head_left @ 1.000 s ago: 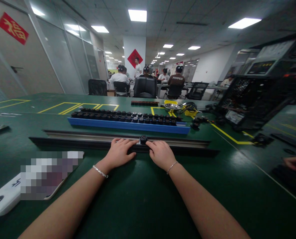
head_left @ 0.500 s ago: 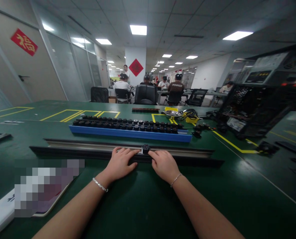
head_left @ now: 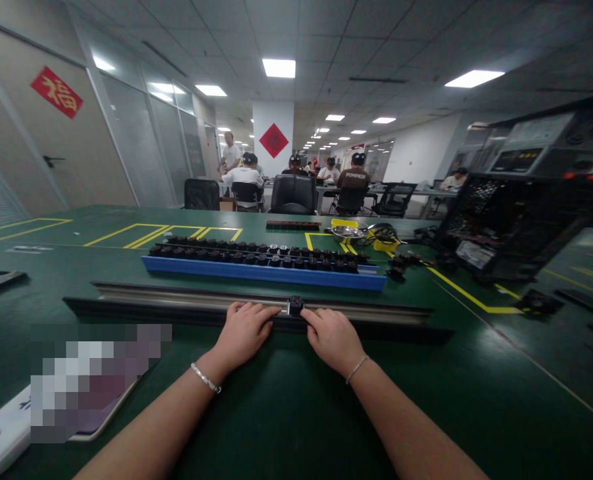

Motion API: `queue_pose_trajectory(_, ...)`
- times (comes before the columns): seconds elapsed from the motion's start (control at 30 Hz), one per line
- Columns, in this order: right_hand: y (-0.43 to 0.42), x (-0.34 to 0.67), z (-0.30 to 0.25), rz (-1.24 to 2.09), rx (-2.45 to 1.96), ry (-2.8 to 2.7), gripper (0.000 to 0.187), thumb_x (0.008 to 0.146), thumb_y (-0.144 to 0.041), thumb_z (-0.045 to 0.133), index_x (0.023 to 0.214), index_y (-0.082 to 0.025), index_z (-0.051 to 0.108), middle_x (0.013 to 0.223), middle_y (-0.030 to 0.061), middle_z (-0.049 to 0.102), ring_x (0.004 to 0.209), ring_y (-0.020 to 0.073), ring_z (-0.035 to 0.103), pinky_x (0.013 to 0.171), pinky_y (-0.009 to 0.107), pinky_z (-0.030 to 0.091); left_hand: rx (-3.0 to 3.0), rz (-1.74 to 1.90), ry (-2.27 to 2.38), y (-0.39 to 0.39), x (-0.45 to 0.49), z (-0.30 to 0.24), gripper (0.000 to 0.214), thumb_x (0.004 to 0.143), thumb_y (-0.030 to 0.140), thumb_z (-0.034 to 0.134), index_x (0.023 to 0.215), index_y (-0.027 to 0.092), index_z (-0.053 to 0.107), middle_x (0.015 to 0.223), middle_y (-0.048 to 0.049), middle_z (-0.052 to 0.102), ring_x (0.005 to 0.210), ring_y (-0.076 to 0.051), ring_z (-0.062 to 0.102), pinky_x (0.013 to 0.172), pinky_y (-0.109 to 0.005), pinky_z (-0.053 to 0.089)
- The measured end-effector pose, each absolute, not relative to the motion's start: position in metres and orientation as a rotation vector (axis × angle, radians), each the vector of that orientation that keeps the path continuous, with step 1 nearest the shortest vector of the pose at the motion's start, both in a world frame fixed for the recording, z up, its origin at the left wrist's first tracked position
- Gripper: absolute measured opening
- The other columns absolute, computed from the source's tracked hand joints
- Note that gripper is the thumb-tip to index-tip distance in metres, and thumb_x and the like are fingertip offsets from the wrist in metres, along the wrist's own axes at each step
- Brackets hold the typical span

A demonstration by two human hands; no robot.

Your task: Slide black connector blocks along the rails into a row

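A small black block (head_left: 295,305) sits in a long black channel rail (head_left: 146,303) with a metallic inner strip, lying across the table before me. My left hand (head_left: 244,337) rests over the near wall of the rail, fingers stretched toward the block and thumb apart. A small gap separates its index fingertip from the block's left side. On the other side, my right hand (head_left: 334,340) lies over the same wall, its index fingertip at the block's lower right edge. Neither hand wraps around anything. The undersides of both hands are hidden.
Beyond the rail, a blue tray (head_left: 256,269) carries rows of small black parts. A metal bowl (head_left: 346,232) stands behind it. At right is an opened computer case (head_left: 491,220); at left lies a partly pixelated phone (head_left: 96,432) beside a white device (head_left: 1,427). People sit farther back.
The view has tilted up slightly. My left index fingertip is a little farther from the block, which keeps its place in the rail. A standing person in the background has shifted left.
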State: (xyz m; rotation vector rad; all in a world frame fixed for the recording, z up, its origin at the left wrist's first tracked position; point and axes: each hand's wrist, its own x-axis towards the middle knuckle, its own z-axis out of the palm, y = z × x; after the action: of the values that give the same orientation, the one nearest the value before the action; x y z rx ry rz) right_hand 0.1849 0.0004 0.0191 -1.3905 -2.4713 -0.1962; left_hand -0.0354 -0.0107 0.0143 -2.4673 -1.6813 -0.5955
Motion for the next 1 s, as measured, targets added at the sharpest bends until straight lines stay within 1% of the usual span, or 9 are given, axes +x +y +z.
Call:
queue_pose_trajectory(0.17,-0.002,0.187,0.022,-0.203,-1.406,-2.479,0.034,0.088,-0.022,0.044,0.117,-0.024,0.06,0.092,0.0045,0.066,0.089,0.0192,0.057,0.078,0.031,0.037,-2.471,-0.571,-1.712,-0.011,-0.034,0.015,0.034,0.091,0.026,0.046,0.122,0.034,0.057,0.098,-0.0006,0.068,0.093,-0.02,0.057,0.084,-0.04,0.031)
queue_pose_trajectory(0.43,-0.006,0.192,0.028,-0.178,-1.423,-2.482,0.029,0.087,-0.024,0.047,0.111,-0.025,0.062,0.095,0.0039,0.067,0.089,0.0185,0.058,0.078,0.03,0.038,-2.486,-0.548,-1.787,-0.016,-0.032,0.022,0.031,0.091,0.031,0.047,0.119,0.035,0.061,0.097,-0.0013,0.069,0.095,-0.022,0.058,0.079,-0.038,0.031)
queue_pose_trajectory(0.7,-0.009,0.194,0.034,-0.177,-1.456,-2.507,0.025,0.086,-0.024,0.049,0.107,-0.025,0.063,0.091,0.0029,0.068,0.084,0.0178,0.06,0.074,0.029,0.039,-2.504,-0.54,-1.824,-0.02,-0.03,0.026,0.03,0.09,0.03,0.049,0.117,0.034,0.063,0.099,-0.0013,0.07,0.098,-0.022,0.059,0.08,-0.038,0.032)
queue_pose_trajectory(1.0,-0.015,0.198,0.043,-0.187,-1.485,-2.525,0.015,0.085,-0.026,0.053,0.094,-0.023,0.064,0.088,0.003,0.067,0.082,0.0175,0.06,0.07,0.028,0.039,-2.53,-0.539,-1.839,-0.022,-0.031,0.026,0.028,0.089,0.031,0.05,0.112,0.033,0.065,0.101,-0.0015,0.07,0.1,-0.023,0.059,0.081,-0.038,0.033)
